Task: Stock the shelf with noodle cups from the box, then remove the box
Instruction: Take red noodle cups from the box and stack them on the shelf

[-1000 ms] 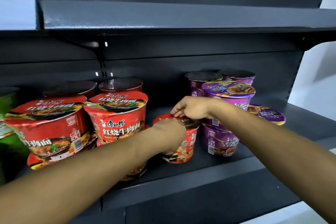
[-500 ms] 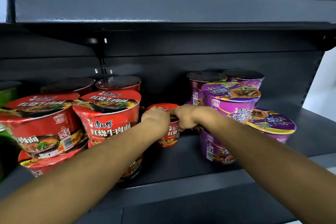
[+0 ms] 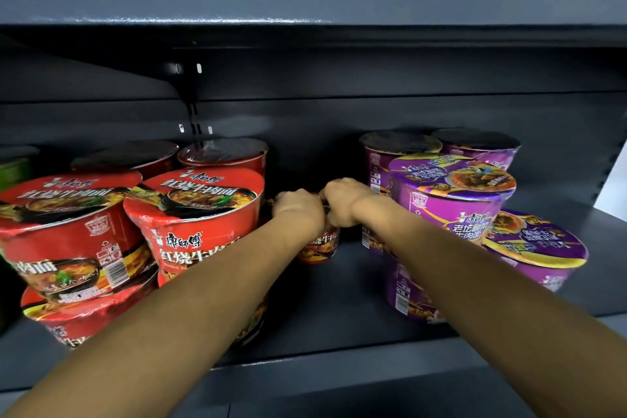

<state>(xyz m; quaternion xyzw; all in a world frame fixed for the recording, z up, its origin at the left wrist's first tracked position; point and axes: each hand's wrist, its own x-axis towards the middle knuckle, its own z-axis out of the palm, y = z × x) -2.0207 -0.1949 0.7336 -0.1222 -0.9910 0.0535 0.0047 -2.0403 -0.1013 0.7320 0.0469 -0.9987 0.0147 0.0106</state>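
Both hands are reaching deep into the dark grey metal shelf (image 3: 339,302), meeting at its middle. The left hand (image 3: 298,210) and the right hand (image 3: 342,202) are curling round the top of a small red printed noodle cup (image 3: 319,246), gripping it as it is standing upright near the back panel. At the cup's 9 o'clock, stacked large red noodle bowls (image 3: 200,224) are crowding close. At its 3 o'clock, stacked purple noodle bowls (image 3: 451,200) are sitting, with the right forearm crossing in front of them.
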